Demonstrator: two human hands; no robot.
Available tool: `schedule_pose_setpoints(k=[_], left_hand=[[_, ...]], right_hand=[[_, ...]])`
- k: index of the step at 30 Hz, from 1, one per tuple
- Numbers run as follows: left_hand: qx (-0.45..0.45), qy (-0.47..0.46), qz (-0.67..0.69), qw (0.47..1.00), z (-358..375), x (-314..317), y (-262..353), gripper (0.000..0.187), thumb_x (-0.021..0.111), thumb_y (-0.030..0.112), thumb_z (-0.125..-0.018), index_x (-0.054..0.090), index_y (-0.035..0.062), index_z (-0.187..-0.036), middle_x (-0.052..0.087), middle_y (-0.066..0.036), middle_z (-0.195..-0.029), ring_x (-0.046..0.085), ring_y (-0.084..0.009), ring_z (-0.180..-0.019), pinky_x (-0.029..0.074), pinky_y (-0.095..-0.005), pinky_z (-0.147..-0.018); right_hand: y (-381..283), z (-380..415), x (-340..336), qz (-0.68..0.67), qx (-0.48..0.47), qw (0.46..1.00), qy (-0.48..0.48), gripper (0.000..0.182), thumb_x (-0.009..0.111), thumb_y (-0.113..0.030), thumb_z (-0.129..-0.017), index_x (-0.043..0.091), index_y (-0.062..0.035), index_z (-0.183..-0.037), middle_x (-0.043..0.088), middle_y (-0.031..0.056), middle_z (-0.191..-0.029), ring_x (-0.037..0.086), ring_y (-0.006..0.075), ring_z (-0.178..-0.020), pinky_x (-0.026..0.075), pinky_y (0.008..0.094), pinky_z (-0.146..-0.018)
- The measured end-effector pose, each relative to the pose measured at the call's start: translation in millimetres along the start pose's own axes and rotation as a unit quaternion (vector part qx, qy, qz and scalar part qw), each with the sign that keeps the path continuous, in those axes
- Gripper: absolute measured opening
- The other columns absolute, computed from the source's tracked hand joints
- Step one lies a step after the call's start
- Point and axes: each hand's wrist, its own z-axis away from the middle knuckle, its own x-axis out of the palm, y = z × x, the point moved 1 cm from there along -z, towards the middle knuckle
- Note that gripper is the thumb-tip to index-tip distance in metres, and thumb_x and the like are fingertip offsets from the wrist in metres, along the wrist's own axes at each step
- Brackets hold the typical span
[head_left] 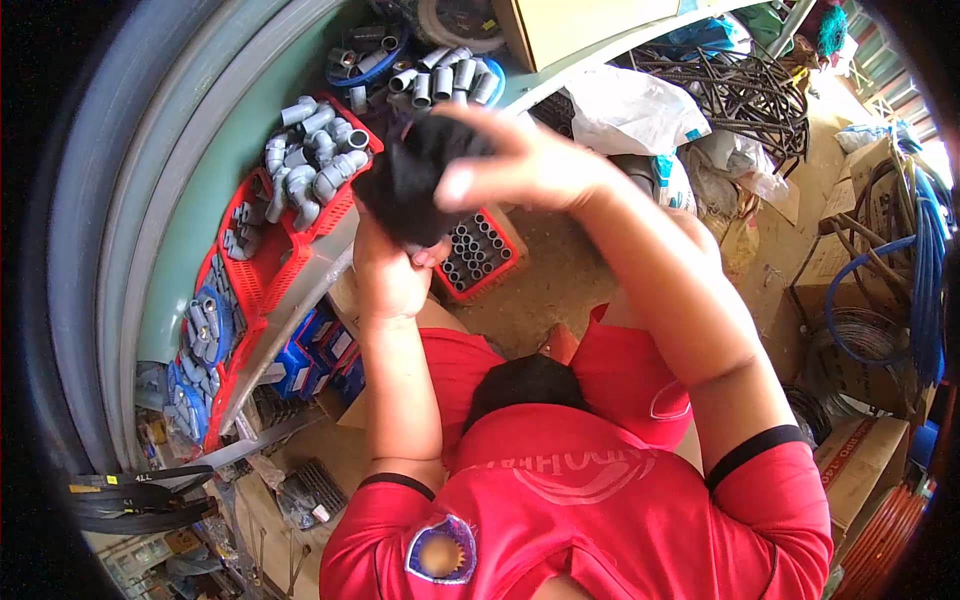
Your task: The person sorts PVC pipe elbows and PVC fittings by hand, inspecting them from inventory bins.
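A black, soft-looking item (415, 175), smeared by motion, is held up in front of the shelf of grey pipe fittings. My left hand (395, 275) has its fingers wrapped round the item's lower end. At the item's right side is my right hand (530, 165), blurred, with its thumb and fingers spread apart. Whether its fingertips touch the black item cannot be made out. Below the item, a red crate (515, 250) holds several small grey pipe pieces.
Red baskets (262, 285) of grey fittings line the left side. A cardboard box (590, 25) sits at the top. White plastic bags (640, 108) and dark metal rods (745, 90) lie at the upper right. Blue hose (930, 270) hangs at the right.
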Motion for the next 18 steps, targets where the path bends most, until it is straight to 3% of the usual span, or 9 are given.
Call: schedule_pose_setpoints(k=[1, 2, 6, 9, 10, 13, 14, 17, 18], left_hand=[[0.010, 0.051, -0.032, 0.998, -2, 10, 1, 0.048, 0.039, 0.051, -0.103, 0.055, 0.0073, -0.116, 0.053, 0.000, -0.081, 0.041, -0.0053, -0.050, 0.030, -0.0204, -0.043], [0.053, 0.094, -0.049, 0.993, -6, 11, -1, 0.041, 0.041, 0.041, -0.102, 0.057, 0.0064, -0.117, 0.058, -0.002, -0.085, 0.045, -0.0052, -0.050, 0.032, -0.0177, -0.041], [0.116, 0.148, -0.168, 0.968, -11, 14, -3, 0.041, 0.041, 0.040, -0.103, 0.057, 0.0044, -0.117, 0.056, -0.001, -0.078, 0.044, -0.0053, -0.047, 0.032, -0.0196, -0.041], [0.118, 0.128, -0.147, 0.974, -15, 10, -8, 0.045, 0.037, 0.043, -0.105, 0.058, 0.0040, -0.114, 0.057, -0.001, -0.077, 0.046, -0.0068, -0.048, 0.032, -0.0215, -0.042], [0.145, 0.069, -0.147, 0.976, -13, 3, -8, 0.039, 0.043, 0.036, -0.106, 0.052, 0.0016, -0.121, 0.060, -0.005, -0.088, 0.057, -0.0104, -0.063, 0.043, -0.0230, -0.052], [0.285, 0.135, -0.245, 0.917, -11, 14, -15, 0.036, 0.056, 0.014, -0.100, 0.041, -0.0005, -0.129, 0.055, -0.012, -0.113, 0.060, -0.0174, -0.094, 0.050, -0.0285, -0.079], [0.307, 0.148, -0.267, 0.902, -7, 20, -14, 0.045, 0.062, 0.003, -0.096, 0.035, -0.0013, -0.133, 0.051, -0.015, -0.124, 0.058, -0.0208, -0.108, 0.051, -0.0315, -0.092], [0.421, 0.088, -0.407, 0.805, -8, 12, -22, 0.046, 0.066, 0.002, -0.092, 0.044, 0.0004, -0.132, 0.050, -0.016, -0.127, 0.055, -0.0205, -0.113, 0.052, -0.0285, -0.089], [0.416, 0.086, -0.456, 0.782, -8, 17, -19, 0.040, 0.070, 0.003, -0.088, 0.054, 0.0015, -0.125, 0.046, -0.016, -0.129, 0.056, -0.0241, -0.111, 0.051, -0.0314, -0.089]], right_hand=[[-16, 0, 18, -0.031, -0.048, 0.998, -0.036, 0.070, 0.082, -0.038, -0.081, 0.052, -0.0010, -0.133, 0.062, 0.0093, -0.120, 0.056, 0.0162, -0.112, 0.043, 0.0333, -0.100], [-15, -2, 19, 0.019, -0.053, 0.998, 0.000, 0.066, 0.081, -0.037, -0.082, 0.053, -0.0011, -0.130, 0.064, 0.0097, -0.115, 0.058, 0.0169, -0.109, 0.046, 0.0336, -0.097], [-9, -8, 24, 0.144, -0.111, 0.972, 0.147, 0.053, 0.079, -0.035, -0.086, 0.058, -0.0006, -0.120, 0.067, 0.0104, -0.098, 0.064, 0.0163, -0.092, 0.053, 0.0319, -0.082], [3, -15, 27, 0.072, -0.014, 0.979, 0.191, 0.045, 0.075, -0.034, -0.089, 0.060, -0.0001, -0.116, 0.068, 0.0108, -0.091, 0.065, 0.0127, -0.084, 0.054, 0.0292, -0.072], [7, -17, 30, 0.082, -0.025, 0.968, 0.237, 0.042, 0.071, -0.032, -0.093, 0.060, 0.0011, -0.116, 0.069, 0.0107, -0.096, 0.065, 0.0093, -0.085, 0.054, 0.0255, -0.070], [11, -23, 30, -0.117, 0.022, 0.937, 0.327, 0.049, 0.073, -0.036, -0.090, 0.060, 0.0038, -0.116, 0.071, 0.0170, -0.101, 0.070, 0.0228, -0.093, 0.056, 0.0352, -0.081], [10, -24, 29, -0.230, 0.025, 0.923, 0.308, 0.042, 0.070, -0.030, -0.093, 0.059, 0.0023, -0.118, 0.070, 0.0140, -0.103, 0.069, 0.0187, -0.093, 0.057, 0.0318, -0.079], [19, -26, 25, -0.406, 0.067, 0.863, 0.293, 0.041, 0.069, -0.026, -0.094, 0.056, 0.0009, -0.122, 0.068, 0.0137, -0.106, 0.069, 0.0204, -0.089, 0.057, 0.0320, -0.076], [18, -26, 26, -0.413, 0.075, 0.856, 0.302, 0.040, 0.068, -0.026, -0.095, 0.055, 0.0003, -0.122, 0.068, 0.0138, -0.106, 0.069, 0.0207, -0.089, 0.057, 0.0328, -0.076]])
